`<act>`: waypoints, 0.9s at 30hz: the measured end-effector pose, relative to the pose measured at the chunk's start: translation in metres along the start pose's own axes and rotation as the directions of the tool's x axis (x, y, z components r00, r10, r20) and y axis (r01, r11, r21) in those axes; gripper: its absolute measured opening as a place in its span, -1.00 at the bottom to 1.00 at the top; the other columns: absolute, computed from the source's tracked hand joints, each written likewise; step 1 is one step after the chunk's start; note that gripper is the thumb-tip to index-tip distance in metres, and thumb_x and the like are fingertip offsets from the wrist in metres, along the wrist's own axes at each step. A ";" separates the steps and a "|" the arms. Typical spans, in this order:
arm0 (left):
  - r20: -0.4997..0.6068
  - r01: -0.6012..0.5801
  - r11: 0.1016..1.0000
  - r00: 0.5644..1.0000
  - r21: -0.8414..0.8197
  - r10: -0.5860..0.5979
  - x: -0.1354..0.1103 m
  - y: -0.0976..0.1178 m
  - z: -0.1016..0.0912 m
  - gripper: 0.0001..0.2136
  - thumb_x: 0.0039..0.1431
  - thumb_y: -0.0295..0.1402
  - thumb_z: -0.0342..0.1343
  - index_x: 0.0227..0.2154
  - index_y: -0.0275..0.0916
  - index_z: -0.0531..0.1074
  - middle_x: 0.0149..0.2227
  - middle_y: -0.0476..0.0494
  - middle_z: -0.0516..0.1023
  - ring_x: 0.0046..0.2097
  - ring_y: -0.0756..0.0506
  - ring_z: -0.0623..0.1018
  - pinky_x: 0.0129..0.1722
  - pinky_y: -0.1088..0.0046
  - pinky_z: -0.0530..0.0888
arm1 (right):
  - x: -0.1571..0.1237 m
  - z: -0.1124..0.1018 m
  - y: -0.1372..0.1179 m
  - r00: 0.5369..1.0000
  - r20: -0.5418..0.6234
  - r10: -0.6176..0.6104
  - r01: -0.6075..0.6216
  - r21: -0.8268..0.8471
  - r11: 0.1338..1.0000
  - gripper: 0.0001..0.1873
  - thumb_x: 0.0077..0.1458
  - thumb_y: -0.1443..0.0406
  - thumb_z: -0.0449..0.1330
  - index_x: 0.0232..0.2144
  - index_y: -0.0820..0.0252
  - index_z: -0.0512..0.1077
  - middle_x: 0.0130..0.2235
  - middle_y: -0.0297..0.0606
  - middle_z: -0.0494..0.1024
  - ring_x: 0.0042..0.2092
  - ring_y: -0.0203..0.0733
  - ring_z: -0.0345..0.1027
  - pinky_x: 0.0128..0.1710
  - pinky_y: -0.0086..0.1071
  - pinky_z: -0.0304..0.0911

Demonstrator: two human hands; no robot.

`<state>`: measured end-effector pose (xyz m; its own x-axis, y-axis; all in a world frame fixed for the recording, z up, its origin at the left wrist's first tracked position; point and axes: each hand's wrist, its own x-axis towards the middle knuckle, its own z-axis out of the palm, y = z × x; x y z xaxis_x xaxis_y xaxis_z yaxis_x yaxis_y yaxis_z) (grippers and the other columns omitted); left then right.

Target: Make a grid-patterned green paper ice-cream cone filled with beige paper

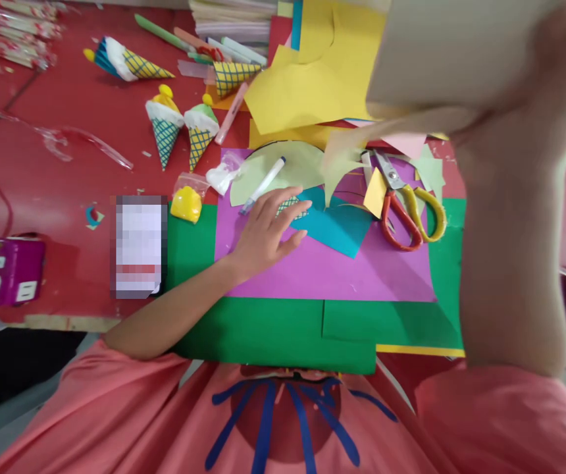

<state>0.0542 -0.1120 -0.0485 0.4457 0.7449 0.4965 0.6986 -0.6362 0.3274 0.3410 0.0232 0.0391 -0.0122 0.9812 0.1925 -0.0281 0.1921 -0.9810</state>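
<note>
My left hand (pixel 268 230) rests over the purple sheet (pixel 283 276), fingers apart and slightly curled. Beneath them shows a small piece of checkered paper (pixel 290 209); its full shape is hidden. A cut blue sheet (pixel 349 227) lies beside my fingertips, and a white marker (pixel 266 184) lies on pale green paper (pixel 303 161) just beyond. At the upper right, my right hand (pixel 549 72) is raised and smeared by motion. It seems to grip a large pale sheet-like thing (pixel 426 56). Scissors (pixel 404 204) with red and yellow handles lie between the hands, blades pointing away.
Ice-cream cone crafts (pixel 164 125) stand out on the red table at the back left. Yellow paper (pixel 312 92) and a stack of papers (pixel 231 20) lie behind. A phone (pixel 139 247), yellow clay (pixel 187 203) and a purple box (pixel 9 270) are on the left.
</note>
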 end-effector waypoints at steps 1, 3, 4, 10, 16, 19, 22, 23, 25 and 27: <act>-0.034 -0.017 1.000 0.999 -0.011 0.017 0.000 0.001 0.000 -0.57 0.31 -0.13 -0.04 0.18 -0.10 0.14 0.18 -0.24 0.31 0.21 -0.19 0.33 0.16 0.12 0.32 | -0.030 0.007 -0.009 0.996 -0.008 -0.088 0.088 0.136 0.987 -0.60 0.10 0.14 0.06 -0.03 0.18 0.25 0.13 -0.27 0.38 0.26 -0.17 0.18 0.26 -0.23 0.17; -0.086 -0.090 0.996 0.992 -0.001 0.090 0.000 0.005 0.000 -0.52 0.29 -0.09 -0.02 0.21 -0.02 0.07 0.27 -0.24 0.18 0.26 -0.21 0.28 0.18 0.10 0.32 | -0.077 0.017 -0.016 0.999 -0.023 -0.033 0.039 0.322 0.946 -0.59 0.04 0.12 0.15 -0.08 0.17 0.35 0.06 -0.30 0.46 0.26 -0.10 0.19 0.21 -0.21 0.25; -0.092 -0.145 0.989 0.985 0.011 0.145 -0.001 0.008 0.000 -0.52 0.28 -0.10 0.01 0.21 0.01 0.08 0.30 -0.22 0.11 0.28 -0.22 0.25 0.19 0.11 0.31 | -0.094 0.020 -0.015 0.995 -0.078 0.056 -0.024 0.362 0.932 -0.64 0.04 0.12 0.17 -0.12 0.13 0.39 0.03 -0.33 0.48 0.24 -0.09 0.22 0.13 -0.22 0.33; -0.067 -0.384 0.920 0.923 -0.079 0.379 -0.009 0.032 0.001 -0.43 0.21 -0.33 0.14 0.23 -0.07 0.05 0.26 -0.25 0.23 0.28 -0.15 0.29 0.13 0.26 0.36 | -0.167 0.026 0.003 0.832 -0.291 0.473 -0.315 0.453 0.834 -0.50 -0.14 -0.03 0.20 -0.15 0.04 0.46 -0.03 -0.23 0.51 0.04 0.01 0.37 -0.55 -0.38 0.40; 0.017 -0.345 0.927 0.936 -0.144 0.351 -0.013 0.041 -0.001 -0.80 0.24 -0.46 0.09 -0.08 -0.18 0.40 -0.27 -0.02 0.58 -0.23 0.01 0.53 -0.17 0.46 0.43 | -0.229 0.044 0.010 0.710 -0.501 0.494 -0.411 0.275 0.869 -0.35 0.08 -0.05 -0.08 0.16 0.04 0.27 0.06 -0.05 0.47 0.12 0.21 0.33 -0.25 0.05 0.45; -0.016 -0.373 0.915 0.927 -0.156 0.375 -0.012 0.040 -0.003 -0.91 0.22 -0.38 0.13 -0.21 -0.14 0.43 -0.22 -0.03 0.57 -0.14 -0.01 0.52 -0.02 0.43 0.43 | -0.242 0.046 0.014 0.689 -0.581 0.433 -0.380 0.219 0.898 -0.34 0.10 0.00 -0.14 0.18 0.08 0.24 0.06 -0.06 0.48 0.14 0.19 0.33 0.03 0.14 0.33; 0.083 -0.393 0.916 0.913 -0.081 0.399 -0.011 0.039 -0.003 -0.70 0.24 -0.32 0.11 0.03 -0.11 0.34 0.06 -0.16 0.47 0.15 -0.10 0.40 0.17 0.25 0.34 | -0.248 0.042 0.018 0.734 -0.563 0.380 -0.364 0.147 0.920 -0.35 0.12 0.08 -0.18 0.21 0.08 0.22 0.04 -0.09 0.48 0.15 0.15 0.32 0.10 0.11 0.27; 0.126 -0.384 0.921 0.913 -0.061 0.389 -0.011 0.039 -0.003 -0.65 0.25 -0.33 0.09 0.09 -0.13 0.30 0.09 -0.18 0.45 0.17 -0.12 0.38 0.17 0.24 0.34 | -0.250 0.041 0.019 0.746 -0.554 0.369 -0.365 0.123 0.923 -0.35 0.11 0.09 -0.18 0.22 0.09 0.21 0.04 -0.09 0.48 0.15 0.15 0.32 0.08 0.10 0.29; 0.167 -0.380 0.923 0.908 -0.053 0.384 -0.010 0.037 0.000 -0.63 0.26 -0.42 0.06 0.12 -0.16 0.28 -0.01 -0.15 0.52 0.08 -0.09 0.45 0.10 0.29 0.37 | -0.254 0.040 0.022 0.767 -0.535 0.353 -0.369 0.082 0.926 -0.34 0.08 0.11 -0.14 0.23 0.08 0.19 0.05 -0.08 0.47 0.13 0.14 0.33 -0.01 0.06 0.35; 0.176 -0.400 0.912 0.895 -0.095 0.411 -0.009 0.035 0.002 -0.68 0.25 -0.49 0.05 0.05 -0.16 0.36 -0.14 -0.07 0.58 -0.05 -0.06 0.49 0.05 0.33 0.40 | -0.259 0.040 0.026 0.804 -0.501 0.321 -0.354 0.031 0.935 -0.32 0.05 0.12 -0.07 0.24 0.07 0.15 0.05 -0.08 0.46 0.10 0.13 0.35 -0.08 0.01 0.38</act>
<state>0.0761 -0.1408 -0.0432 0.7843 0.4402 0.4371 0.4051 -0.8970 0.1765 0.3034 -0.2268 -0.0352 0.4821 0.8589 -0.1729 -0.0529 -0.1684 -0.9843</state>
